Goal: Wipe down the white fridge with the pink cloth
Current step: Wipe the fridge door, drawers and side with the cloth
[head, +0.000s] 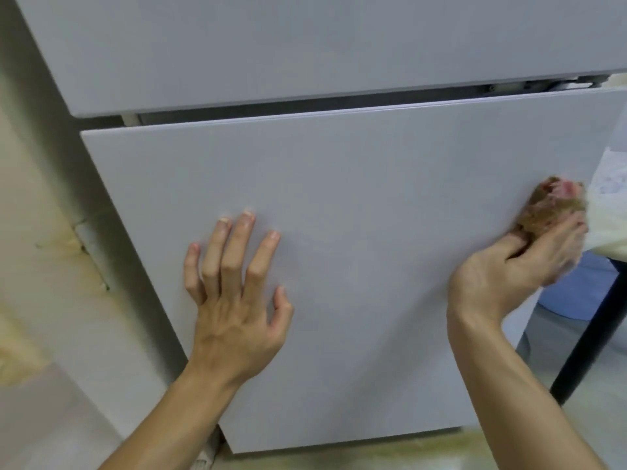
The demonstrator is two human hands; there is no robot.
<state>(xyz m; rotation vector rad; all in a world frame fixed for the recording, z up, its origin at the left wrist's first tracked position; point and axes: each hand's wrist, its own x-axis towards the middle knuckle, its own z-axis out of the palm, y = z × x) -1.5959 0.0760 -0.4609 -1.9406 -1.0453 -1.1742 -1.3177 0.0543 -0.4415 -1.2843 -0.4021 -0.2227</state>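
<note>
Your left hand [234, 300] lies flat on the fridge [356, 184], fingers straight and spread on its lower door [339, 351] and holding nothing. Your right hand [509, 266] grips the bunched cloth [549, 208] and presses it to that door near the right edge. A dark gap parts this door from the upper door [305, 45]; a stained cream wall [34, 198] stands to the left, and a black leg [593, 317] and something blue [576, 286] show past the right edge.

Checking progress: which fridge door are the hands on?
The lower door: left hand flat on it, right hand holding the cloth at its right edge; upper door untouched.
</note>
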